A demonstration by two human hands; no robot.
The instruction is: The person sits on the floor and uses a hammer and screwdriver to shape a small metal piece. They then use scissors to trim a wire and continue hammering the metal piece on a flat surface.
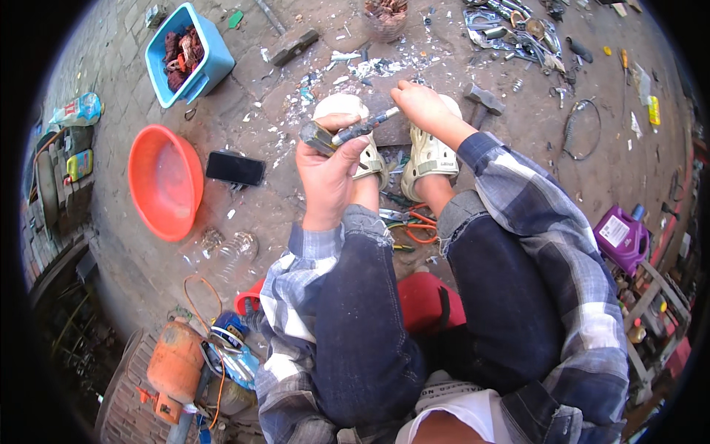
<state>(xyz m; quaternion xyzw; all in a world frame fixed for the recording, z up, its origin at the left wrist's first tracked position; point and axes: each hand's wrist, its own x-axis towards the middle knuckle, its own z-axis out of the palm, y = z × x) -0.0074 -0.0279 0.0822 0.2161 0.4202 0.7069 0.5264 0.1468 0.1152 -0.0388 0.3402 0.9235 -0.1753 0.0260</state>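
Note:
My left hand (329,174) is closed in front of my left shoe. Between its thumb and fingers is a slim rod-shaped part (362,127), dark along the body with a pale, silvery end pointing right. A chunky dark metal piece with flat faces (316,138) sits in the same grip; its exact kind is unclear. My right hand (425,109) is curled closed above my right shoe, its fingers close by the pale end of the part. Whatever those fingers hold, if anything, is hidden.
Pliers with orange handles (421,228) lie between my feet. Two hammers, one a short-handled hammer (484,100), rest on the ground beyond. Left are a red basin (166,183), a phone (235,169) and a blue bin (214,55). Metal parts (514,33) are heaped far right.

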